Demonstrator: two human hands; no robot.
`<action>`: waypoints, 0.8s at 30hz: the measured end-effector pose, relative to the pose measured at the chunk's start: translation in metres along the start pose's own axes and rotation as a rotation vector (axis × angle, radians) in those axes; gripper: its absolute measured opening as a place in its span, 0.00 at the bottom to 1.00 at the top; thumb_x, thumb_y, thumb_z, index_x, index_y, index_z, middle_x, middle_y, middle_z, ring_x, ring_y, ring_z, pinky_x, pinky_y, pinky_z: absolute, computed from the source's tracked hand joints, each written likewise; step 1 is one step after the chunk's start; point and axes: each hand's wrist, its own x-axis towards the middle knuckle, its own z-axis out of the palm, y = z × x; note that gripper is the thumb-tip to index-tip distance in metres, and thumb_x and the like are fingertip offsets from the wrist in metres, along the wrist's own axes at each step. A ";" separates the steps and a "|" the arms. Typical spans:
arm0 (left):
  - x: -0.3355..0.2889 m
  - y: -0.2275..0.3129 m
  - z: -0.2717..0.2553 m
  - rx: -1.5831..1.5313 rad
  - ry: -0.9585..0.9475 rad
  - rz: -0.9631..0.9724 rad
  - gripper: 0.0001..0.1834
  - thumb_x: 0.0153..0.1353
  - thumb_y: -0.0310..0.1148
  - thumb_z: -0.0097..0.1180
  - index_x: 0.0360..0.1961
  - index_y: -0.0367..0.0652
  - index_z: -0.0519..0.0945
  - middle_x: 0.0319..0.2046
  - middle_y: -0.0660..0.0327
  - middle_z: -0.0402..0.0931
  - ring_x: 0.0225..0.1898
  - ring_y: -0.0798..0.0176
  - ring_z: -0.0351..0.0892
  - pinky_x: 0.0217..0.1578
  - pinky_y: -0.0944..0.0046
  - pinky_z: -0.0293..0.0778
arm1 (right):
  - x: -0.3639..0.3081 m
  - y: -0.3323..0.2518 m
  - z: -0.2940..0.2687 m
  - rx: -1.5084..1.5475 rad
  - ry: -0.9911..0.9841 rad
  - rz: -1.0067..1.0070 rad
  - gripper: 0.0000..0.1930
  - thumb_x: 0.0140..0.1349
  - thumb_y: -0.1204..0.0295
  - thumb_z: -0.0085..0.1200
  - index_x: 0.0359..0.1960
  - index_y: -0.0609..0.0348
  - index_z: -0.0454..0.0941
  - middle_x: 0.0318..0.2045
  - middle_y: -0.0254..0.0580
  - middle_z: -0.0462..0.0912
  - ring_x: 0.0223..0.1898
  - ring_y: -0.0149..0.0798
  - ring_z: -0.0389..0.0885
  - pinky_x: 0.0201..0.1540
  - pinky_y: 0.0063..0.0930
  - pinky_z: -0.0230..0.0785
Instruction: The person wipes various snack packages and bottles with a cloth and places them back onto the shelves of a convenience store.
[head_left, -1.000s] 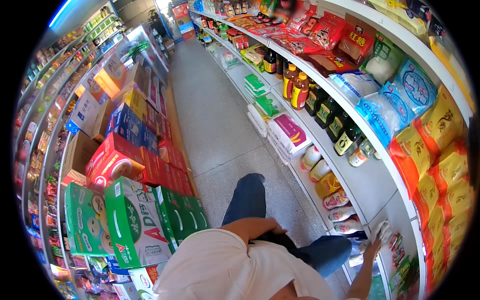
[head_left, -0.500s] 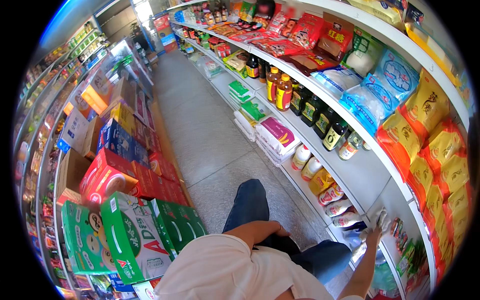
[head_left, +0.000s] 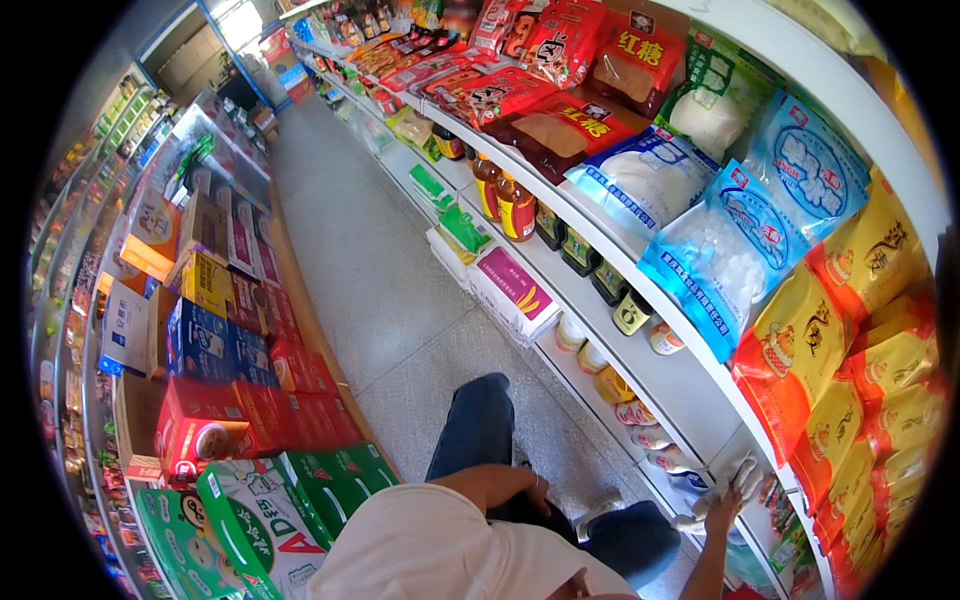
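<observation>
My right hand (head_left: 722,512) reaches down to the shelving on the right, its fingers closed on a crumpled whitish cloth (head_left: 743,474). The cloth lies against a grey lower shelf (head_left: 703,425), beside small colourful packets. Left of it, on the shelf below, stands a row of bottles (head_left: 650,437) with white and red labels. My left hand (head_left: 538,492) hangs by my bent leg in dark jeans (head_left: 470,425); its fingers are mostly hidden, so I cannot tell how they are set.
Yellow and orange bags (head_left: 790,350), blue sugar bags (head_left: 720,255) and red packets (head_left: 565,45) fill the upper shelf. Dark sauce bottles (head_left: 580,262) stand beneath. White sacks (head_left: 510,290) sit low along the aisle floor (head_left: 390,300). Green boxes (head_left: 265,525) and red cartons (head_left: 205,420) crowd the left.
My view has dropped closer to the upper shelf, so its bags look larger and hide more of the bottles below. My right hand, still on the cloth, appears lower and further left.
</observation>
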 end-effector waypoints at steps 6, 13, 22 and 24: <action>-0.032 -0.002 -0.083 0.130 0.251 -0.077 0.41 0.42 0.66 0.51 0.40 0.36 0.77 0.43 0.46 0.73 0.45 0.48 0.73 0.46 0.54 0.67 | 0.027 0.010 0.026 -0.086 0.114 -0.062 0.26 0.53 0.73 0.47 0.56 0.60 0.61 0.55 0.60 0.59 0.56 0.60 0.56 0.58 0.48 0.49; -0.043 0.015 -0.109 0.314 0.428 0.178 0.20 0.47 0.47 0.53 0.37 0.44 0.80 0.34 0.50 0.77 0.37 0.50 0.77 0.39 0.55 0.72 | 0.077 0.134 0.081 -0.295 0.386 -0.296 0.21 0.56 0.65 0.44 0.44 0.72 0.67 0.42 0.68 0.69 0.44 0.63 0.67 0.49 0.49 0.58; -0.074 -0.007 -0.074 -0.072 0.860 0.175 0.14 0.51 0.36 0.52 0.35 0.39 0.76 0.32 0.50 0.77 0.37 0.53 0.77 0.38 0.60 0.72 | 0.014 -0.089 0.006 1.451 0.253 0.048 0.22 0.56 0.57 0.49 0.43 0.64 0.70 0.33 0.39 0.74 0.35 0.33 0.72 0.38 0.27 0.65; -0.085 -0.019 -0.069 -0.243 1.045 0.208 0.12 0.51 0.37 0.53 0.34 0.40 0.77 0.31 0.51 0.77 0.35 0.55 0.78 0.37 0.61 0.72 | 0.013 -0.127 -0.016 1.515 0.241 0.000 0.22 0.57 0.58 0.48 0.45 0.66 0.69 0.36 0.39 0.74 0.37 0.32 0.71 0.41 0.26 0.65</action>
